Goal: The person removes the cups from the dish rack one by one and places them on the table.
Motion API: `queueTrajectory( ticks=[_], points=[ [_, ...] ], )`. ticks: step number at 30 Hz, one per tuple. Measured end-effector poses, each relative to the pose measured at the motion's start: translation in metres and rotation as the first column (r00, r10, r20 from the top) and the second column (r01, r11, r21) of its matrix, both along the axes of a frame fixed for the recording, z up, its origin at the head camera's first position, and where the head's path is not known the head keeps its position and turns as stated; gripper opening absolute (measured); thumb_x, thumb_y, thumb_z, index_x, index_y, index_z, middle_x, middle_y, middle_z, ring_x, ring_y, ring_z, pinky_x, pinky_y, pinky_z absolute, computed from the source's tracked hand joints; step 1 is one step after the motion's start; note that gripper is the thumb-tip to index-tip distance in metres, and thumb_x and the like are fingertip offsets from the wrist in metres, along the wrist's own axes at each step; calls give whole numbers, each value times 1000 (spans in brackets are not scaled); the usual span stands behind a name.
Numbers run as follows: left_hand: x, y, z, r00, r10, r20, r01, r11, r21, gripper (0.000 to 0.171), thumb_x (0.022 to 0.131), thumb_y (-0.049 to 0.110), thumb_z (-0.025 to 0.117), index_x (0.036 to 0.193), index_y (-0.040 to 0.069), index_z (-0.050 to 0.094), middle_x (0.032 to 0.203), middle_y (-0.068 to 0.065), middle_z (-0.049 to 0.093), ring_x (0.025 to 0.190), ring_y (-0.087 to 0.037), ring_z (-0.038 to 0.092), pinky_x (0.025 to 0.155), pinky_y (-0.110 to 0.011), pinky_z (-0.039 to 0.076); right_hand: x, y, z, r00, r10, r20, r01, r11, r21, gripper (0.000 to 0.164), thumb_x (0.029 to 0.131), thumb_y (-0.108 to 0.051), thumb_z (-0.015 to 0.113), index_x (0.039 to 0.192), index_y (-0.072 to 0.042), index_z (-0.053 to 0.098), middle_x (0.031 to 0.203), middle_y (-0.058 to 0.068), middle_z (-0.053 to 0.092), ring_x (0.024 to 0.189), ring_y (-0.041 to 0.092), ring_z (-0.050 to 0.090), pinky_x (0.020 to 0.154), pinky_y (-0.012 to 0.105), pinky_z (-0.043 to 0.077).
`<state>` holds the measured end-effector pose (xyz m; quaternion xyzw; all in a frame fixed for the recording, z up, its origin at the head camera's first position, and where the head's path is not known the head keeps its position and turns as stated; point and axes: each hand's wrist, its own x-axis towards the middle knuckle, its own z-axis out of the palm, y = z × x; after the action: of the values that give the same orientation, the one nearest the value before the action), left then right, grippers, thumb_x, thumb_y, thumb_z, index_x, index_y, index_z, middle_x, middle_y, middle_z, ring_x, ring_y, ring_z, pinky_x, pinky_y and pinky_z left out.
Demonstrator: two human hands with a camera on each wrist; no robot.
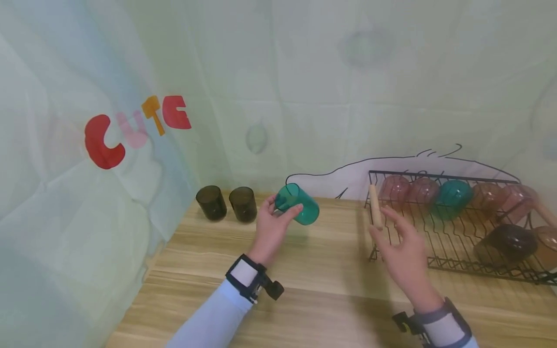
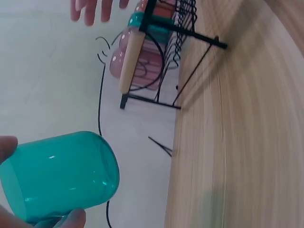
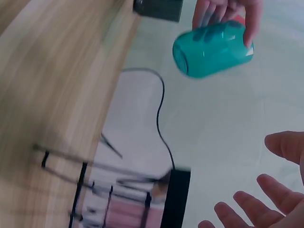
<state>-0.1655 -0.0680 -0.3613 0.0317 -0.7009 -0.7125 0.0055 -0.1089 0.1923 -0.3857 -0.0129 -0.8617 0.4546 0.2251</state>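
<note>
A clear teal cup (image 1: 307, 208) is tilted in my left hand (image 1: 273, 227), thumb on one side and fingers on the other. It is held above the wooden table, its mouth toward the upper left. In the left wrist view the same cup (image 2: 61, 175) fills the lower left. My right hand (image 1: 404, 256) is by the left end of a black wire dish rack (image 1: 452, 237), near its wooden handle (image 1: 375, 207). The right wrist view shows that hand's fingers (image 3: 259, 202) spread, holding nothing.
Two dark cups (image 1: 211, 203) stand upright at the table's back left. Upturned in the rack are several pink and amber cups (image 1: 396, 188), a teal cup (image 1: 453, 198) and a dark cup (image 1: 506, 244). A printed curtain (image 1: 270, 96) hangs behind the table (image 1: 313, 285).
</note>
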Motion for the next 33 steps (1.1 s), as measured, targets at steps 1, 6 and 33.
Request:
queueTrajectory(
  ticks=[1, 6, 33],
  points=[
    [-4, -3, -4, 1000, 11, -18, -11, 1000, -3, 76, 77, 30, 77, 135, 4, 36, 132, -11, 51, 120, -23, 52, 99, -38, 46, 0, 5, 0, 1000, -5, 4, 5, 1000, 30, 48, 86, -34, 67, 130, -19, 54, 140, 4, 49, 130, 29, 43, 104, 56, 36],
    [-23, -14, -25, 991, 78, -112, -85, 994, -61, 77, 73, 35, 80, 132, 10, 39, 126, -4, 53, 117, -19, 54, 94, -36, 49, 2, 30, -2, 1000, 2, 25, -7, 980, 199, 49, 91, -36, 59, 135, -16, 49, 144, 10, 43, 130, 38, 41, 102, 61, 33],
    [-56, -30, -73, 975, 145, -167, -206, 872, -444, 76, 75, 34, 77, 135, 11, 37, 132, -10, 51, 124, -27, 48, 101, -46, 43, 2, 58, 3, 997, -51, 58, 22, 908, 417, 57, 90, -50, 55, 127, -7, 56, 138, 22, 47, 125, 46, 39, 100, 66, 27]
  ],
)
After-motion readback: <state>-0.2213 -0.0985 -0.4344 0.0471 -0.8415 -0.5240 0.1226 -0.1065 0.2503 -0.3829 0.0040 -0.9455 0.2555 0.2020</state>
